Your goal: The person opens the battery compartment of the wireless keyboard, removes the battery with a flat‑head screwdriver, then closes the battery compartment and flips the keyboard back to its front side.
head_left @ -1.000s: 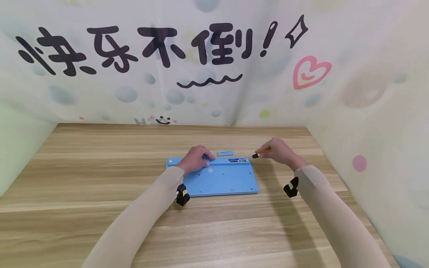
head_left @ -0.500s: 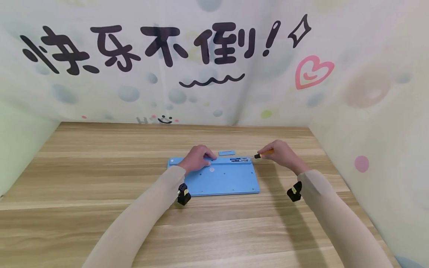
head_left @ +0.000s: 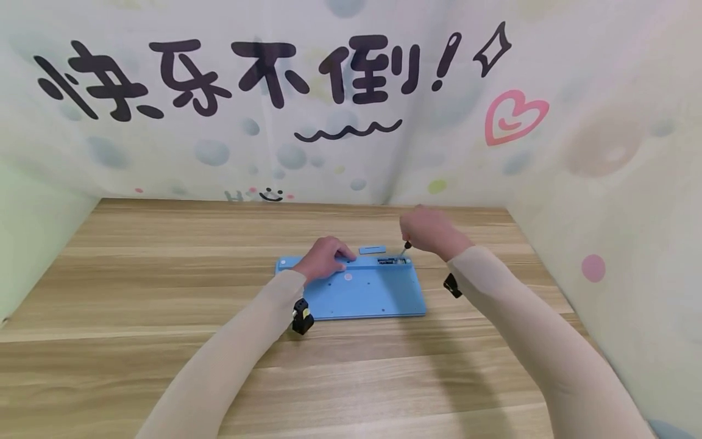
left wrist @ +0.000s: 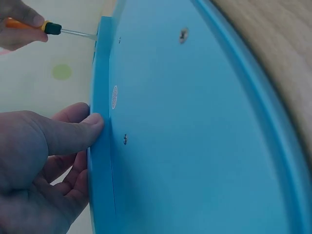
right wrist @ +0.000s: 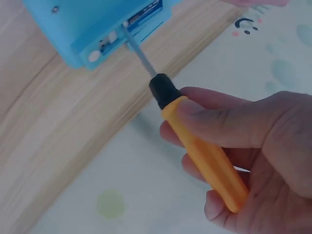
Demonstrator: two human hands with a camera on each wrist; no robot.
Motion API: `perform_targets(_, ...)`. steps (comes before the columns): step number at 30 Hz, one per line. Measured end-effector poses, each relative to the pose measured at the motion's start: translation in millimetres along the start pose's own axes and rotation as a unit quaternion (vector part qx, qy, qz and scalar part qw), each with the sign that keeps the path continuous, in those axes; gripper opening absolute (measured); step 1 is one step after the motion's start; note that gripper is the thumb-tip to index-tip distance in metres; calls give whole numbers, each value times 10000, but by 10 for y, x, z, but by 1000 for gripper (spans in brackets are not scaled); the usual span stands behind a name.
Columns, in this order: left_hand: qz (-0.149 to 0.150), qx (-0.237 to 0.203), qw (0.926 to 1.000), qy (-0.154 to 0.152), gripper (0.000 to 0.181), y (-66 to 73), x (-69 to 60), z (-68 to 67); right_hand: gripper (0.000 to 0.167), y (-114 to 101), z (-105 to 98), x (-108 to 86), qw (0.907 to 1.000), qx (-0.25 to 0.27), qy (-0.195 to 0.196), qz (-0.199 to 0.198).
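A blue keyboard (head_left: pixel 364 292) lies underside up on the table, small screws dotted across it. Along its raised far strip, at the right end, the battery compartment (head_left: pixel 390 261) is uncovered, with a dark battery (right wrist: pixel 145 12) inside. My left hand (head_left: pixel 323 259) holds the keyboard's far edge, thumb on the strip and fingers curled behind it. The right hand (head_left: pixel 430 230) grips the orange handle of a screwdriver (right wrist: pixel 202 151), whose metal shaft slants down into the compartment beside the battery. In the head view the hand hides most of the handle.
A small blue battery cover (head_left: pixel 372 250) lies just behind the keyboard, near the compartment. The wood-grain table (head_left: pixel 164 305) meets a printed cloth wall (head_left: pixel 219 171) at the back and another on the right.
My right hand has moved left and up, from right of the keyboard to behind the compartment. The screwdriver has swung from a low slant to a steeper one. The left hand stays put.
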State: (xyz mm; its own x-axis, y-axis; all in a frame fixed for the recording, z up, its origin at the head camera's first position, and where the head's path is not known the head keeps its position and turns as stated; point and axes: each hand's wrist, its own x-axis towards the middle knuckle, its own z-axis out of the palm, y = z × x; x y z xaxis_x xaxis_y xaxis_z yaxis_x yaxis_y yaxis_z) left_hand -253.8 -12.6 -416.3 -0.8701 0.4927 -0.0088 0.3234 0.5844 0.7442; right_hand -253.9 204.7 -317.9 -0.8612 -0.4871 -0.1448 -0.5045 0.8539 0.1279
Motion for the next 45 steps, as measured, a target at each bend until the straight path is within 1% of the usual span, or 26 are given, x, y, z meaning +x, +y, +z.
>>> perform_targets(1,-7,0,10000,-10,24,4,0,-4,25,-36,-14,33,9998,-178,-115,49)
perform_targets(3,31,4,10000,-21,24,12,-2,-8,20,-79,-26,75,9986,-497,-184,87)
perform_targets(5,77,15,10000,-33,23,18,-7,-12,25,-88,-29,108,9979,-573,-282,99)
perform_targets(7,118,13,9999,-44,23,20,-10,-15,35,-58,-17,123,9988,-404,-282,65)
perform_targets(10,152,-17,9999,-43,23,14,-18,-21,45,18,0,118,9996,87,-277,4)
perform_targets(13,105,-53,9999,-53,23,-6,-24,-32,49,67,6,124,9985,459,-285,-125)
perform_targets(17,135,-44,9999,-74,23,-17,-28,-40,46,54,-19,166,9976,580,-337,-148)
perform_targets(21,231,-15,9997,-79,23,33,-18,-28,36,3,-67,195,9982,447,-410,-1)
perform_targets(24,233,-22,9997,-71,24,58,8,-7,37,23,-78,173,9983,404,-419,-9)
perform_targets(26,189,-59,9998,-52,24,60,19,2,41,74,-65,143,9972,596,-446,-70)
perform_targets(28,176,-91,9998,-25,24,47,23,0,40,150,-32,101,9952,891,-368,-147)
perform_targets(29,151,-118,9998,-14,24,44,20,-2,35,196,-5,80,9939,1036,-297,-216)
perform_targets(32,103,-154,9998,9,24,33,6,-11,17,338,112,4,9859,1657,-140,-174)
perform_targets(35,88,-152,9998,-8,23,21,-3,-15,15,474,271,-108,9755,2195,57,-131)
perform_targets(37,107,-133,9999,-19,23,13,-6,-16,15,539,375,-195,9669,2547,149,-2)
perform_targets(39,63,-151,9999,-25,22,6,-1,-15,16,585,473,-266,9575,2869,253,133)
perform_targets(45,-41,-200,9998,8,22,-16,22,9,18,619,672,-406,9375,3382,507,638)
